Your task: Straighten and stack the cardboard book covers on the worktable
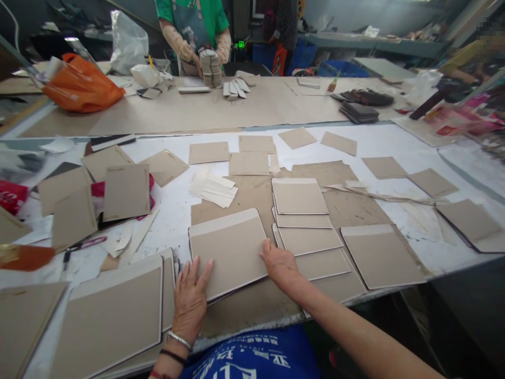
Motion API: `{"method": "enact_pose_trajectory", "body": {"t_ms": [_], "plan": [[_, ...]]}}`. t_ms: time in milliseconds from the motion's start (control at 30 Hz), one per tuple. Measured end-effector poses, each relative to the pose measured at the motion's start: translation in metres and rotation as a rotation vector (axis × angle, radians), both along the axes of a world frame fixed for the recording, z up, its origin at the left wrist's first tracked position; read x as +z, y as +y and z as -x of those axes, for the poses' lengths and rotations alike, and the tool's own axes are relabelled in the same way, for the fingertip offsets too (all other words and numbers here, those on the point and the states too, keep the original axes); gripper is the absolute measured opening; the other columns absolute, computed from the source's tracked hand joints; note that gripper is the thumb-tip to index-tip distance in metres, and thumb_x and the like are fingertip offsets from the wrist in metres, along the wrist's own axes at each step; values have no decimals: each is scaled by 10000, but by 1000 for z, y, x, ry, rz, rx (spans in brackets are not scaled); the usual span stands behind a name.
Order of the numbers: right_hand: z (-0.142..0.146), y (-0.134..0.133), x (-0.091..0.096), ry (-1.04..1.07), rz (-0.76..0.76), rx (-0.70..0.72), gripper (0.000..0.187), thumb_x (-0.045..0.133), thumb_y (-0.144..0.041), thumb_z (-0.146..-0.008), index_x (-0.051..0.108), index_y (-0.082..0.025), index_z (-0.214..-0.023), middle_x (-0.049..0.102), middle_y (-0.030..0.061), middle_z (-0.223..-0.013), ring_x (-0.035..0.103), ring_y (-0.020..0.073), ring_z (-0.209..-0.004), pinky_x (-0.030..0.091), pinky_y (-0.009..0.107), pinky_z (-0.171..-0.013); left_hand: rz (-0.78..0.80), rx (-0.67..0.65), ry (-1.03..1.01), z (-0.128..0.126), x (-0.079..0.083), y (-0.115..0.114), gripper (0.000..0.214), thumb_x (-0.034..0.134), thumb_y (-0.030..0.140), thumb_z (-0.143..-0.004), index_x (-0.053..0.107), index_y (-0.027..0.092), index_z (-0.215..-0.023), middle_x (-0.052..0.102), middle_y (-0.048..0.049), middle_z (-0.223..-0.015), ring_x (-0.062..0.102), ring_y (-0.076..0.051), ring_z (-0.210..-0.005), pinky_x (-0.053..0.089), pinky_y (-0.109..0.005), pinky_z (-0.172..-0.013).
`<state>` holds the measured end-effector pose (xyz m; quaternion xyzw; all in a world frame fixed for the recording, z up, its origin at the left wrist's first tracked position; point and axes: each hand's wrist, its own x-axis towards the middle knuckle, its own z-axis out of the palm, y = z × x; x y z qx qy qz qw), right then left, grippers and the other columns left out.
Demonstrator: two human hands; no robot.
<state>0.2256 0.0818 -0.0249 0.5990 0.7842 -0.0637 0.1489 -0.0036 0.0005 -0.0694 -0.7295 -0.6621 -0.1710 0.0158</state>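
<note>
The fingers [192, 271] of the left hand [189, 302] are spread apart and laid over the left edge of a beige panel [229, 247], toward its near corner. Those of the right hand [281, 263] are curled close together against the panel's right edge; whether that edge is pinched cannot be told. The panel is placed near the middle of the near edge of the counter [169, 221], on a brown sheet [244, 316], and a pale band is shown along its far side. Just beyond the right hand, overlapping panels [300, 197] are fanned in a row running away from the near edge, with a single panel [382, 258] laid just beside them to the right. By the near left corner, larger panels [114, 310] are stacked. Farther out, pale strips [215, 188] are bunched, and small cards [209, 152] are scattered toward the far edge. Past it, on a second counter [256, 110], an orange bag [82, 87] is set at the left, and a bundle of pale pieces [211, 68] is held by a co-worker [193, 26] in green.
</note>
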Motion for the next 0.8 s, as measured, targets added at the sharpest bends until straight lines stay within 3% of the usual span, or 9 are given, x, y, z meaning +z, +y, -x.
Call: {"method": "enact_pose_trajectory", "body": {"t_ms": [200, 533, 667, 800], "plan": [[0, 0, 0, -45, -16, 34, 404, 313, -288, -901, 360, -60, -1232, 622, 152, -896, 626, 188, -763, 474, 259, -580, 2, -30, -62, 2, -6, -1, 551, 282, 4, -793, 380, 239, -1281, 350, -133, -1357, 220, -242, -1301, 284, -478, -1019], [0, -1, -3, -89, -72, 119, 407, 217, -248, -910, 379, -20, -1206, 621, 160, -841, 623, 184, -714, 437, 253, -530, 40, -22, 74, 1, 3, -2, 560, 296, -21, -761, 429, 210, -1254, 382, -149, -1347, 281, -242, -1277, 275, -454, -1028], [-10, 6, 3, -77, -20, 121, 395, 254, -336, -906, 407, -97, -1180, 636, 118, -815, 624, 195, -675, 417, 259, -523, 37, -27, 70, 2, 6, -1, 572, 307, -19, -750, 430, 227, -1252, 371, -129, -1358, 284, -238, -1275, 278, -448, -1029], [-17, 22, 20, -10, -70, 18, 325, 253, -363, -906, 501, -176, -1002, 632, 77, -827, 603, 175, -722, 410, 249, -589, 45, -39, 73, 1, 9, 0, 574, 301, -27, -744, 450, 224, -1238, 396, -144, -1337, 306, -244, -1263, 296, -450, -1020]]}}
